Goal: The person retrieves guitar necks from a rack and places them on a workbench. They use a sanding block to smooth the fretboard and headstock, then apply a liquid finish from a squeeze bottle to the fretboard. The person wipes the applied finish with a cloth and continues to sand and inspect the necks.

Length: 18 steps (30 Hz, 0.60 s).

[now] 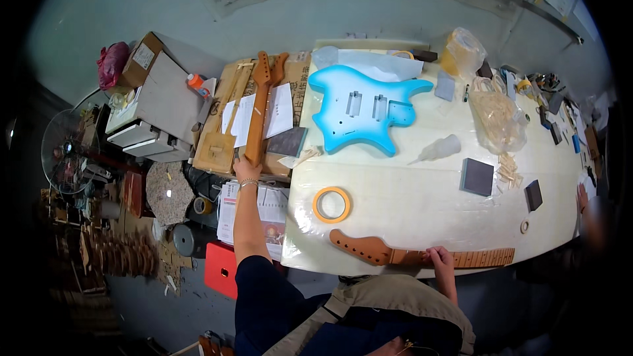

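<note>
Starting at the left edge, I saw a round wire-guarded fan [66, 151] near the floor clutter and a grey drawer cabinet [158, 109] with a cardboard box [142, 59] and a pink bag [112, 64] on top. Next came a flat stack of brown cartons [227, 142] with white paper sheets [264, 115], where a wooden guitar neck [260, 102] lay pointing away from me. My left hand [246, 170] was stretched out to that neck's near end, fingers closed around it. Below the arm lay a printed booklet [273, 207] and a red stool [221, 269]. Moving onto the table [422, 204], covered in pale sheeting, I noted a ring of yellow tape [331, 204] and, further back, a blue guitar body [366, 109] lying flat with its cavities up. Along the near edge lay a second guitar neck [409, 252], headstock to the left. My right hand [440, 257] rested on its middle, fingers curled over it; whether it truly gripped, I could not tell. Further right sat a clear squeeze bottle [440, 148], a dark sanding block [477, 177], a smaller dark block [533, 195] and a bag of wooden bits [494, 115].
</note>
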Tool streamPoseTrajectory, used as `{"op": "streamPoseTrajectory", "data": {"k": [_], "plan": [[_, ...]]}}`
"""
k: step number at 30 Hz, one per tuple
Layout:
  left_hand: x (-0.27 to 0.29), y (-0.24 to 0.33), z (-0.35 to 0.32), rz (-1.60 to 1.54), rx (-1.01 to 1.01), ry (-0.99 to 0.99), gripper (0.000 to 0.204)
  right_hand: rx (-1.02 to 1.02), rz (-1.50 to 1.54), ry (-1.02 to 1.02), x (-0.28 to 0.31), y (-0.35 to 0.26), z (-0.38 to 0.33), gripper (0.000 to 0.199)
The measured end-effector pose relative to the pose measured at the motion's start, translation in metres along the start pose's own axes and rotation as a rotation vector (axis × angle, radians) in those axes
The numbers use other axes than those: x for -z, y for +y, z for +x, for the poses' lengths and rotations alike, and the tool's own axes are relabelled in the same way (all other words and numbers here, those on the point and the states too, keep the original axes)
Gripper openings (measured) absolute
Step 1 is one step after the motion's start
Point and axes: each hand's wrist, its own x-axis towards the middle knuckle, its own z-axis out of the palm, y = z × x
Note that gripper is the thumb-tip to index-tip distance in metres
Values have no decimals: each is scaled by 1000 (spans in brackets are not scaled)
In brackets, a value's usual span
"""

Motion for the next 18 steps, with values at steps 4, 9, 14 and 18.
{"op": "streamPoseTrajectory", "data": {"k": [4, 9, 14, 18], "plan": [[-9, -9, 13, -42, 3, -22, 67, -29, -23, -16, -6, -5, 4, 16], [9, 20, 2, 102, 115, -154, 80, -52, -25, -23, -10, -1, 5, 16], [22, 19, 1, 130, 209, -258, 87, -12, -55, -59, -13, 5, 0, 17], [28, 36, 2, 180, 240, -219, 90, -8, -49, -34, -4, 18, -9, 19]]}}
